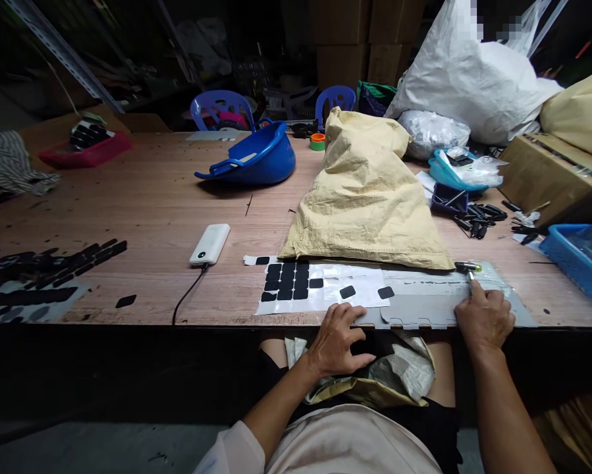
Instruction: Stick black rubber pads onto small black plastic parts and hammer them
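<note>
Two hands: left hand (339, 342) at lower centre of frame, right hand (486, 319) at lower right — both at near edge of table (152, 210).
Left grip: fingers loosely spread, nothing held; fingertips by lower edge of white sheet (367, 282).
Right grip: fingers curled round handle of small black-headed tool (468, 267), index finger extended toward head.
Tool head: right of centre, by far side of grey strip (424, 307).
Black pads (288, 286): rows close together on left part of sheet, centre of frame; a few others scattered rightward.
Sack (369, 197): yellowish, lying above sheet and strip.
White device (210, 245): left of centre — dark cable (187, 296) down to table edge.
Blue basin (273, 158): upper centre, tilted.
</note>
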Demonstrator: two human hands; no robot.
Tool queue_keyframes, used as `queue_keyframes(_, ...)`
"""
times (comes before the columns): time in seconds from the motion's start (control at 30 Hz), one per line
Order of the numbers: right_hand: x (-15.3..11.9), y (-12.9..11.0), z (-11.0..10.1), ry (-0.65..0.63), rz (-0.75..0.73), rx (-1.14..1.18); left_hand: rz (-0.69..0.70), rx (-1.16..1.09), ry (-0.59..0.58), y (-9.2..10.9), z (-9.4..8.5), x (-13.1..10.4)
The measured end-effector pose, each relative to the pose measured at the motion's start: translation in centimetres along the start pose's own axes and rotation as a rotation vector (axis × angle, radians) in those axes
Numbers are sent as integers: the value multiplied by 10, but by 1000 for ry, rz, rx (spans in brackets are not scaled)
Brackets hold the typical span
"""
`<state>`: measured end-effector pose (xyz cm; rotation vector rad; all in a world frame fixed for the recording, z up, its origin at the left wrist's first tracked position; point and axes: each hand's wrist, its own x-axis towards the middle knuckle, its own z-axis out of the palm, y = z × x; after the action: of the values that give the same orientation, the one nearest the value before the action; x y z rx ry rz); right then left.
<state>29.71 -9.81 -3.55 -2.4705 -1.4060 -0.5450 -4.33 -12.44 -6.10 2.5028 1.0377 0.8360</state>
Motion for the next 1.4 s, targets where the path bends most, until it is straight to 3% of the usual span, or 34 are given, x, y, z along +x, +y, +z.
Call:
queue_keyframes(0.13,-1,1,3,20,-16,14,-180,-93,61,-1,-3,36)
queue_keyframes(0.33,-1,2,7,42,-18,19,-372,-50,52,-25,-2,109)
queue_keyframes(0.5,-1,2,7,47,-28,2,-333,65,6,-29,1,153)
queue_keyframes(0.73,-2,-1,6,28,-14,9,-411,130,-64,-8,12,196)
queue_keyframes(0.93,-2,-1,5,16,-14,29,-382,122,-66,14,38,211)
queue_keyframes(1.13,-2,-2,4,-10,2,35,-447,113,-121,20,59,222)
queue_keyframes(1.27,-2,-3,3,-19,11,28,-483,89,-119,17,51,215)
queue_keyframes(1.4,-2,-2,3,5,5,49,-407,5,-73,4,23,174)
